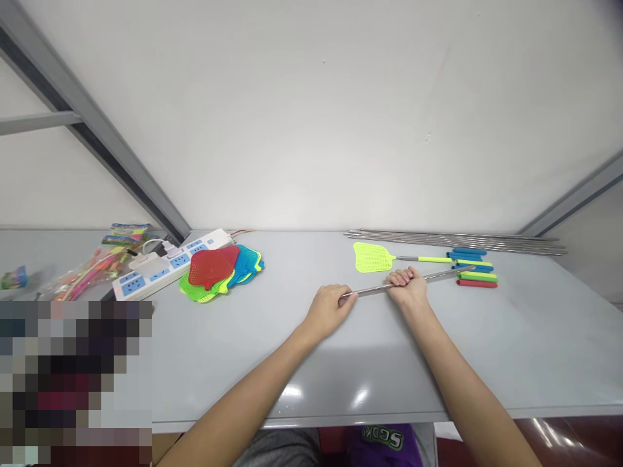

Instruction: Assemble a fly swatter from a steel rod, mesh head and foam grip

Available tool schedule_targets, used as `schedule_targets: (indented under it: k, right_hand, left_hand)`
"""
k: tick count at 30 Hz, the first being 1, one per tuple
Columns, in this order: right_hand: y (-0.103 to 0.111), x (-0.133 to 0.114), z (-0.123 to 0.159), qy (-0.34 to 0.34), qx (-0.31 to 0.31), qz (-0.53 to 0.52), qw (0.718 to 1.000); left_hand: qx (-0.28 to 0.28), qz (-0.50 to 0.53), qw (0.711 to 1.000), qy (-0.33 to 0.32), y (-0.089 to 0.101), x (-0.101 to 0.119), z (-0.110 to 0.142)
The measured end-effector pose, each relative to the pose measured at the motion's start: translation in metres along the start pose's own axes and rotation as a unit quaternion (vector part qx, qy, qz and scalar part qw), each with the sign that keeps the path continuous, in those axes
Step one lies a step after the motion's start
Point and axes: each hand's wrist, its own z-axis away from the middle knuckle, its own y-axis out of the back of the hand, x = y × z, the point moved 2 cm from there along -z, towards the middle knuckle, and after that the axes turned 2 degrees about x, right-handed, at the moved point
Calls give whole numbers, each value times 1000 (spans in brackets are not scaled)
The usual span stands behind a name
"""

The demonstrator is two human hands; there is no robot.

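A thin metal rod runs slantwise above the table, its right end higher up in view. My left hand grips the left end of it, with thumb and fingers closed. Further along, my right hand wraps its fingers round the same rod near the middle. Just beyond lies a yellow fly swatter with a metal shaft and a yellow grip. Right of my hands are blue, green, yellow and red handle tubes, and the rod's right end passes over some of them.
Several metal rods lie along the wall at the back right. On the left, red, green and blue swatter heads are piled against a white power strip. Plastic-wrapped items lie further left, near a metal post. A pixelated patch hides the lower left.
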Motion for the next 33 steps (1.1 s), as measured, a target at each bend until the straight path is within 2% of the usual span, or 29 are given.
schedule_targets:
  k: [15, 24, 28, 33]
  right_hand:
    - [-1, 0, -1, 4, -14, 40, 999]
    - [-2, 8, 3, 4, -43, 59, 997]
    - [-10, 5, 11, 16, -104, 74, 992]
    - [-20, 1, 24, 68, -201, 97, 972]
  left_hand:
    - [-15, -44, 999, -9, 1, 2, 2]
    - [-81, -160, 984, 2, -1, 3, 6]
    - [-104, -140, 985, 16, -1, 5, 9]
    - [-95, -68, 992, 36, -5, 3, 11]
